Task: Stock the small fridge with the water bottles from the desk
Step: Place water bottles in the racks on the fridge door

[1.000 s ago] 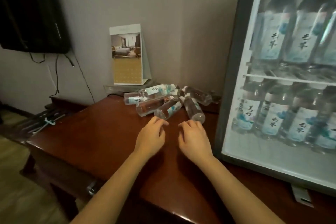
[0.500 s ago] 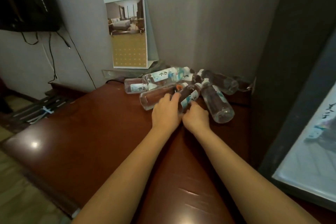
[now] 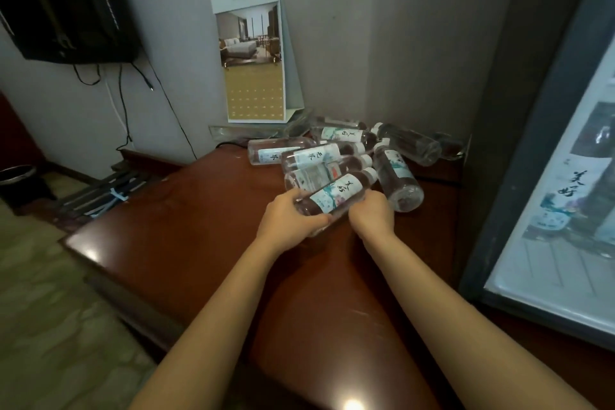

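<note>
On desk [image 3: 186, 243], both hands grip nearest bottle [image 3: 336, 196]: left hand [image 3: 289, 220], right hand [image 3: 372, 215].

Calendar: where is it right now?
Head view, upper centre-left: the calendar stands against the wall at the far end of the desk, just behind the pile of water bottles and right of the TV.

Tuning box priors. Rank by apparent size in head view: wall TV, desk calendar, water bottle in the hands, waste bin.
1. wall TV, cropped by the frame
2. desk calendar
3. water bottle, gripped by left hand and right hand
4. waste bin, cropped and farther off; rank against the bottle unsure
</note>
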Demonstrator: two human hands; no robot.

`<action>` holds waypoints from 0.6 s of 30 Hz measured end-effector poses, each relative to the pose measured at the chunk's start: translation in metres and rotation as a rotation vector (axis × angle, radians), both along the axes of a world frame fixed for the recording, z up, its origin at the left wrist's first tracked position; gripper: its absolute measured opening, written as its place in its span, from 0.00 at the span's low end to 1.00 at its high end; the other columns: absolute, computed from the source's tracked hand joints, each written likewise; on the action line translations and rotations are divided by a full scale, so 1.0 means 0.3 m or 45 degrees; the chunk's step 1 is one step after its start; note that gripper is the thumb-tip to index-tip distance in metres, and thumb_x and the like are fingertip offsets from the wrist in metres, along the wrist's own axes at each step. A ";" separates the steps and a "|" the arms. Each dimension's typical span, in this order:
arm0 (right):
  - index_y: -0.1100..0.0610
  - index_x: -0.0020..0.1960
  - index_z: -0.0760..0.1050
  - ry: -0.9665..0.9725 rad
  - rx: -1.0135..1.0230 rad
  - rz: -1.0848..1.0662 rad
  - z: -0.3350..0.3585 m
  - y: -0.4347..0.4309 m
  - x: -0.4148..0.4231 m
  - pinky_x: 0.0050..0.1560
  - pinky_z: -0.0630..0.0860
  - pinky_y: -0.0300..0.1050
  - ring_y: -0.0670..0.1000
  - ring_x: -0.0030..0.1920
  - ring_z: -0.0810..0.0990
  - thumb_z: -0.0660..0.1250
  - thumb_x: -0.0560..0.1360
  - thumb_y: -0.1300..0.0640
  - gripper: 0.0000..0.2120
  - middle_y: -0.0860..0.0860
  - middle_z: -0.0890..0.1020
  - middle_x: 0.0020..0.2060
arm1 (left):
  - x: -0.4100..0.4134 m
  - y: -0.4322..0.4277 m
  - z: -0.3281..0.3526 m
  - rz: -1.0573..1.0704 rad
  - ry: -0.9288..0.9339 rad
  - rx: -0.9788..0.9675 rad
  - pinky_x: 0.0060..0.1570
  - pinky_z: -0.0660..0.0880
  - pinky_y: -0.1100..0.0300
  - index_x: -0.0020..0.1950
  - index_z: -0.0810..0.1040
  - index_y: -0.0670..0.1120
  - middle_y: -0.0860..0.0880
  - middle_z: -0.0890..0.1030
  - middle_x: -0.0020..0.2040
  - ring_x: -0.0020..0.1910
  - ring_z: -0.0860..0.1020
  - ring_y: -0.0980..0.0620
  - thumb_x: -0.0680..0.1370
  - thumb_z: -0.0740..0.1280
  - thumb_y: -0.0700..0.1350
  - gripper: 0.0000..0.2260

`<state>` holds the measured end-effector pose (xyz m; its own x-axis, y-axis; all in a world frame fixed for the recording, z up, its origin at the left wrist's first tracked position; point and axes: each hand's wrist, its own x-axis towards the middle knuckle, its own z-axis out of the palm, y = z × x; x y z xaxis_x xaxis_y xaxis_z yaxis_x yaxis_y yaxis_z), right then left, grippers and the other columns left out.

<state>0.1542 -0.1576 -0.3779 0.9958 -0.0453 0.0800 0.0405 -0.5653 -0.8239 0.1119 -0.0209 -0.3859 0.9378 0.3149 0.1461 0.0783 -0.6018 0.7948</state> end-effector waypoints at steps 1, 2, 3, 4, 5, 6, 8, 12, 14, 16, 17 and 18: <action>0.64 0.53 0.77 0.006 0.014 -0.016 -0.001 -0.005 -0.016 0.60 0.71 0.54 0.63 0.56 0.76 0.58 0.75 0.61 0.12 0.62 0.80 0.53 | -0.027 0.005 -0.001 -0.009 0.008 -0.021 0.33 0.72 0.68 0.58 0.77 0.53 0.61 0.78 0.40 0.37 0.77 0.64 0.61 0.76 0.55 0.27; 0.64 0.54 0.76 0.021 0.020 -0.029 -0.001 -0.011 -0.033 0.60 0.71 0.54 0.63 0.57 0.76 0.57 0.75 0.62 0.12 0.63 0.80 0.53 | -0.054 0.009 -0.002 -0.020 0.019 -0.044 0.35 0.73 0.66 0.58 0.77 0.53 0.60 0.79 0.41 0.39 0.78 0.62 0.62 0.76 0.54 0.26; 0.64 0.54 0.76 0.045 0.018 -0.035 0.004 -0.016 -0.051 0.61 0.70 0.52 0.63 0.57 0.75 0.57 0.76 0.62 0.12 0.63 0.79 0.54 | -0.083 0.013 -0.002 -0.030 0.031 -0.059 0.37 0.74 0.64 0.58 0.77 0.53 0.59 0.79 0.43 0.40 0.78 0.60 0.62 0.76 0.54 0.25; 0.63 0.55 0.76 0.067 0.013 -0.035 0.009 -0.022 -0.068 0.61 0.69 0.52 0.63 0.58 0.75 0.56 0.77 0.62 0.13 0.62 0.79 0.55 | -0.110 0.016 -0.001 -0.042 0.047 -0.064 0.39 0.76 0.62 0.57 0.77 0.53 0.58 0.80 0.43 0.42 0.79 0.59 0.63 0.77 0.54 0.24; 0.63 0.57 0.75 0.089 0.012 -0.032 0.015 -0.027 -0.086 0.62 0.68 0.51 0.63 0.59 0.74 0.55 0.78 0.61 0.14 0.62 0.78 0.56 | -0.137 0.019 -0.001 -0.058 0.064 -0.069 0.41 0.78 0.59 0.57 0.77 0.53 0.57 0.80 0.44 0.42 0.79 0.57 0.63 0.77 0.54 0.24; 0.62 0.60 0.73 0.111 0.019 -0.029 0.021 -0.031 -0.105 0.63 0.67 0.51 0.62 0.60 0.74 0.54 0.79 0.59 0.15 0.61 0.77 0.58 | -0.164 0.023 -0.001 -0.080 0.079 -0.082 0.44 0.79 0.56 0.56 0.77 0.53 0.56 0.81 0.45 0.43 0.80 0.56 0.63 0.77 0.53 0.23; 0.59 0.65 0.70 0.167 0.085 -0.019 0.027 -0.036 -0.150 0.66 0.65 0.52 0.62 0.63 0.72 0.54 0.79 0.54 0.18 0.60 0.77 0.60 | -0.216 0.030 0.001 -0.133 0.095 -0.104 0.45 0.80 0.55 0.53 0.77 0.54 0.55 0.81 0.45 0.42 0.81 0.56 0.63 0.77 0.52 0.20; 0.55 0.72 0.59 0.243 0.371 -0.009 0.027 -0.049 -0.250 0.66 0.67 0.54 0.61 0.65 0.69 0.61 0.75 0.50 0.28 0.56 0.75 0.62 | -0.313 0.018 0.011 -0.228 0.110 -0.055 0.45 0.80 0.57 0.49 0.74 0.57 0.56 0.81 0.47 0.44 0.80 0.58 0.63 0.78 0.47 0.19; 0.53 0.72 0.57 0.218 0.460 -0.008 0.032 -0.066 -0.300 0.65 0.68 0.54 0.60 0.65 0.70 0.63 0.74 0.53 0.29 0.56 0.74 0.63 | -0.353 -0.001 0.012 -0.264 0.104 -0.033 0.42 0.80 0.58 0.50 0.73 0.55 0.55 0.81 0.49 0.45 0.81 0.57 0.62 0.78 0.44 0.21; 0.53 0.72 0.59 0.154 0.551 0.028 0.035 -0.087 -0.352 0.63 0.70 0.49 0.56 0.63 0.72 0.64 0.74 0.56 0.29 0.55 0.73 0.65 | -0.391 -0.023 0.017 -0.290 0.083 0.000 0.38 0.77 0.67 0.50 0.72 0.54 0.57 0.80 0.50 0.45 0.79 0.61 0.61 0.79 0.44 0.24; 0.53 0.72 0.60 0.113 0.582 0.064 0.039 -0.097 -0.380 0.60 0.71 0.46 0.54 0.62 0.73 0.64 0.74 0.58 0.28 0.54 0.73 0.64 | -0.411 -0.036 0.021 -0.295 0.069 0.006 0.35 0.74 0.72 0.52 0.71 0.55 0.58 0.79 0.49 0.45 0.78 0.63 0.61 0.79 0.43 0.25; 0.53 0.72 0.61 0.069 0.606 0.106 0.047 -0.109 -0.407 0.56 0.73 0.44 0.52 0.59 0.75 0.65 0.74 0.59 0.27 0.53 0.73 0.62 | -0.431 -0.051 0.024 -0.297 0.052 0.008 0.34 0.73 0.73 0.53 0.71 0.55 0.59 0.77 0.50 0.46 0.77 0.64 0.61 0.78 0.43 0.26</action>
<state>0.0321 -0.1902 -0.3638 0.9997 0.0159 0.0180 0.0198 -0.1221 -0.9923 -0.0174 -0.0363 -0.3788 0.9903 0.0884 0.1076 -0.0312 -0.6125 0.7898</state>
